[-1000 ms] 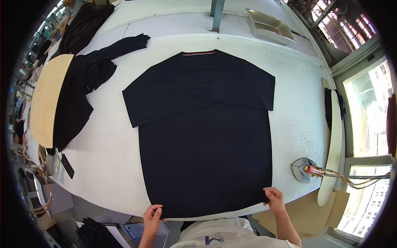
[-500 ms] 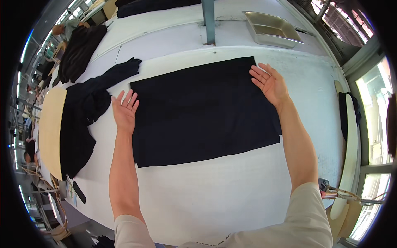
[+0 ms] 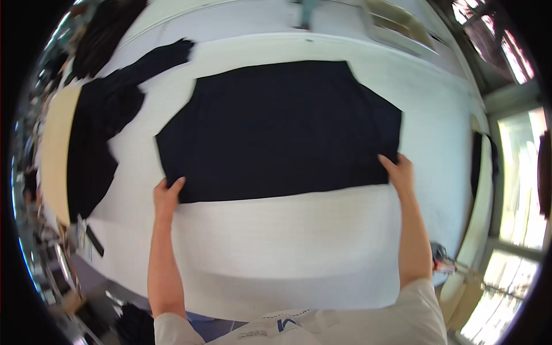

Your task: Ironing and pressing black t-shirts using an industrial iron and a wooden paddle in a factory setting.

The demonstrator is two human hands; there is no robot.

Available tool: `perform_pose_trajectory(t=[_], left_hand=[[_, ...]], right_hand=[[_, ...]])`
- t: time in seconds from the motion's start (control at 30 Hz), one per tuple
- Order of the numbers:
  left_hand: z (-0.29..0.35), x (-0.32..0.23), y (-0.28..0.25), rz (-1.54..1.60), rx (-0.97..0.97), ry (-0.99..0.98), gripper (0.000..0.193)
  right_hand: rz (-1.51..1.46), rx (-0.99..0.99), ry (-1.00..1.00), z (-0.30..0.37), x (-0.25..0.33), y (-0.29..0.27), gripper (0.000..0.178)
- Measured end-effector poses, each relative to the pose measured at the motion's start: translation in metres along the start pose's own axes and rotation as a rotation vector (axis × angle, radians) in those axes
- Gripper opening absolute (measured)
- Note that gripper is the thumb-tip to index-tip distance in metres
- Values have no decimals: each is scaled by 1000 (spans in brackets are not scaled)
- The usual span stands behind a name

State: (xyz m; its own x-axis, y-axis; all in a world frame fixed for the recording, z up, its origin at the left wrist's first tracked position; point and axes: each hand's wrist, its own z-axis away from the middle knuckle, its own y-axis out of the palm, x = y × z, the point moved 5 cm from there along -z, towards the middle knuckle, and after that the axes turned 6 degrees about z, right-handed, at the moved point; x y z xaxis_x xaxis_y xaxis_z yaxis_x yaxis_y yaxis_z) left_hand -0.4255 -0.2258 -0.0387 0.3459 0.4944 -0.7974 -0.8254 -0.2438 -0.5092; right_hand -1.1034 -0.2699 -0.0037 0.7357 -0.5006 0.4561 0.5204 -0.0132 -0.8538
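Note:
A black piece of cloth (image 3: 282,135) lies spread over the white table, its sides flaring out into blunt points at left and right. At its near left corner, my left hand (image 3: 167,197) is closed on the edge, thumb uppermost. My right hand (image 3: 404,174) pinches the near right corner in the same way. The fingers under the fabric are partly hidden. The cloth's near edge runs almost straight between my two hands.
More black cloth (image 3: 95,138) lies bunched at the left, over a pale curved board (image 3: 57,152). A metal tray (image 3: 398,24) stands at the far right, near a post (image 3: 306,14). At the right edge is an iron-like tool (image 3: 441,259) with a cord.
My open hands have come down from the cloth's far sides to its near corners and closed on them. The sides of the cloth now spread outward. The whole view has shifted.

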Motion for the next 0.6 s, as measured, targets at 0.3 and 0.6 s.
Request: perform_pose_trajectory(t=[0.3,0.6], left_hand=[[47,-67,41,625,121,-297,55],[167,-29,-46,1178,500,-246,58]], right_hand=[[-893,195,214,0,8,1,59],[-1087,371,-138,92,88,-86,50]])
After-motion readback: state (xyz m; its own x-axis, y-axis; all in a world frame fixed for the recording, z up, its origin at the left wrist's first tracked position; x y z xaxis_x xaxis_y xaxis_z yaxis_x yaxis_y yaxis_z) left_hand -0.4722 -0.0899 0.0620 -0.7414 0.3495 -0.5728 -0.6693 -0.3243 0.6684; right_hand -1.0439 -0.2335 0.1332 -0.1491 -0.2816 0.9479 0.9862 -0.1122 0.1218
